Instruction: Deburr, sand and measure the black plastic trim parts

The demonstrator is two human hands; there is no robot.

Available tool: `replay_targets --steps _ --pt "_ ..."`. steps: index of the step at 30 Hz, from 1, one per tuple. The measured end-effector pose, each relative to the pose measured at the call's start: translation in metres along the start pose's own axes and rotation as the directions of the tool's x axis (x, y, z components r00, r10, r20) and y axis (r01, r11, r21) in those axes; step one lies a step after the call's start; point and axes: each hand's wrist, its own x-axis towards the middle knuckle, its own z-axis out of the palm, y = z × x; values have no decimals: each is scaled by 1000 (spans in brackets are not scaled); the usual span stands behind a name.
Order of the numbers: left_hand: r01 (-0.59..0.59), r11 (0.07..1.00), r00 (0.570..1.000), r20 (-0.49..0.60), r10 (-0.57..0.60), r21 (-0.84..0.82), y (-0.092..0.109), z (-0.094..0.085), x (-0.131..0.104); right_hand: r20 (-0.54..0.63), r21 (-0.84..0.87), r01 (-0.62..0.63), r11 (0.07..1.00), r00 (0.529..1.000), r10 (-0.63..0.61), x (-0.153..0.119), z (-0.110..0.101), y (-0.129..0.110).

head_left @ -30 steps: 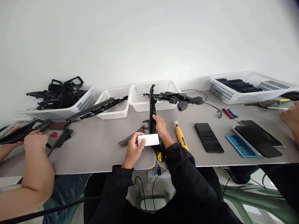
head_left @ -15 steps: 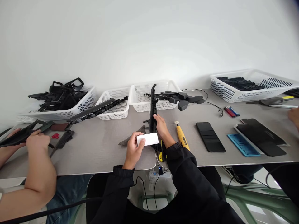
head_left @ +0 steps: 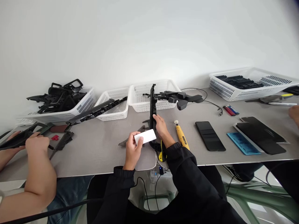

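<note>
Between the thumb and fingers of my left hand (head_left: pixel 133 149) is a small white rectangular block (head_left: pixel 145 137), tilted with its right end higher. My right hand (head_left: pixel 161 127) grips a long black plastic part (head_left: pixel 153 105) that stands lengthwise away from me, its far end over a basket. The block lies just left of the part's near end and overlaps it in view. Beneath them, a grey cloth (head_left: pixel 125 142) and dark caliper jaws (head_left: pixel 146 122) are partly covered. A yellow rotary tool (head_left: pixel 182 135) with a pale round tip lies right of my right hand.
White baskets (head_left: pixel 112 116) line the wall, some with black parts. A yellow-and-black cutter (head_left: pixel 161 155) lies near the front edge. To the right are a black phone (head_left: pixel 210 136) and a blue tray (head_left: pixel 243 143). A co-worker's hands (head_left: pixel 37 144) hold a black part at left; another hand (head_left: pixel 294 113) shows right.
The white block has tilted, its right end rising, and shifted slightly left, showing more of the black part's near end. My right hand keeps its grip almost in place.
</note>
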Motion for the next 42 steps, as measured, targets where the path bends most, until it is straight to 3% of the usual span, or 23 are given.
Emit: replay_targets --steps 5,10,17,20,23,25,29,34,39,42 --pt "-13 1000 998 62 12 8 -1 1 0 15 -6 4 1000 1000 -4 1 0 -1" --pt "-16 1000 999 -49 16 0 -1 1 0 49 -5 13 1000 999 -12 0 0 -1" --pt "19 980 998 59 -8 -200 1 -3 0 85 -22 33 999 996 -31 0 1 -1" --pt "52 984 975 223 -13 -168 3 -3 0 104 -34 36 999 994 -32 -1 1 -1" --pt "-6 1000 925 379 15 -25 7 -1 -1 116 -49 31 998 993 -25 -1 1 -1" --pt "-47 998 937 347 33 32 8 0 -1 121 -58 32 998 992 -25 0 0 0" --pt "-62 997 982 179 52 49 7 0 0 127 -78 37 996 991 -26 1 -1 0" --pt "-82 996 953 295 67 38 7 -1 0 135 -87 36 996 991 -24 2 0 1" --pt "-79 995 985 160 69 62 5 -1 0 136 -99 38 994 990 -24 3 0 2" --pt "-119 992 963 248 104 46 6 -2 0 140 -96 34 995 990 -20 3 -1 3"
